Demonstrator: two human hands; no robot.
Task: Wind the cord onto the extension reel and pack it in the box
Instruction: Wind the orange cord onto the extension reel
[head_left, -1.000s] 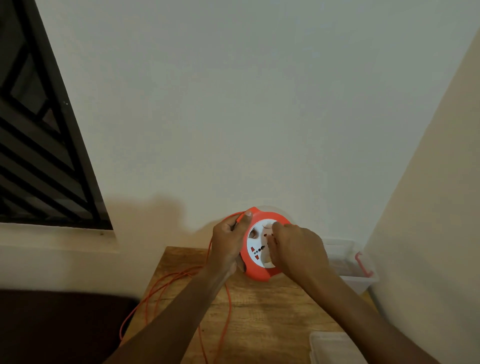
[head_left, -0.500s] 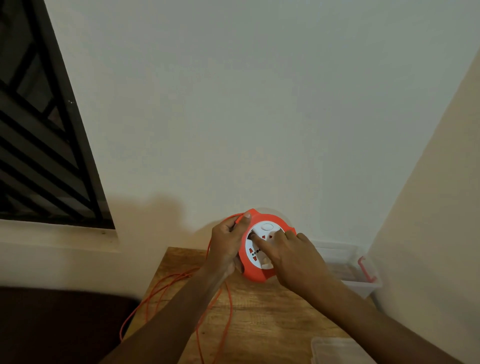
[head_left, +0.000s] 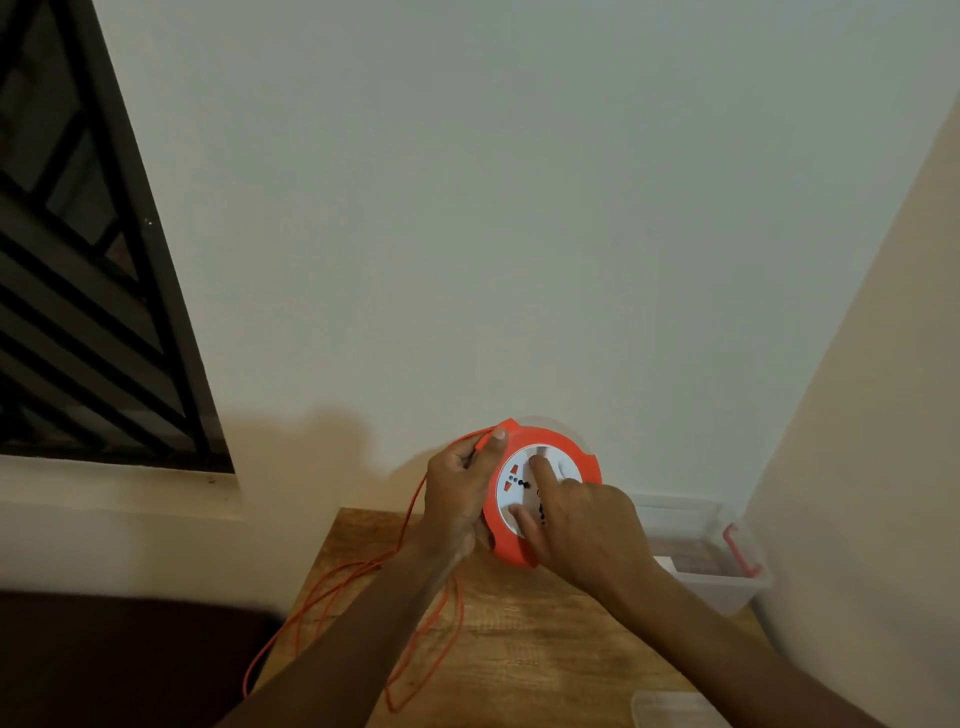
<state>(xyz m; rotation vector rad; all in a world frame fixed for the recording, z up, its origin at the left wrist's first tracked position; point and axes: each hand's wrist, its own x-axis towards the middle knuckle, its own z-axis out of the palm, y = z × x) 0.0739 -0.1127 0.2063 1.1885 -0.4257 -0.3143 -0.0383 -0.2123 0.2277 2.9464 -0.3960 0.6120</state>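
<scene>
Fingers of the left hand (head_left: 457, 493) curl round the nine o'clock edge of the orange reel (head_left: 543, 491), the thumb lying up along its rim toward twelve, so that hand grips the reel and holds it raised above the far end of the wooden table (head_left: 545, 649). Right hand (head_left: 587, 525) lies over the reel's white socket face from four o'clock, forefinger stretched straight and pressing on the face, the other fingers loosely bent against it (whether they grip anything I cannot tell). Orange cord (head_left: 415, 525) leaves the reel near eleven o'clock, passes through the left fist, then drops past the wrist and lies in loose loops on the table at seven o'clock, some hanging over its left edge. Clear plastic box (head_left: 727, 587) with a red latch stands at three o'clock of the reel, on the table against the right wall. Clear lid (head_left: 670, 709) lies at five o'clock, near the bottom edge
</scene>
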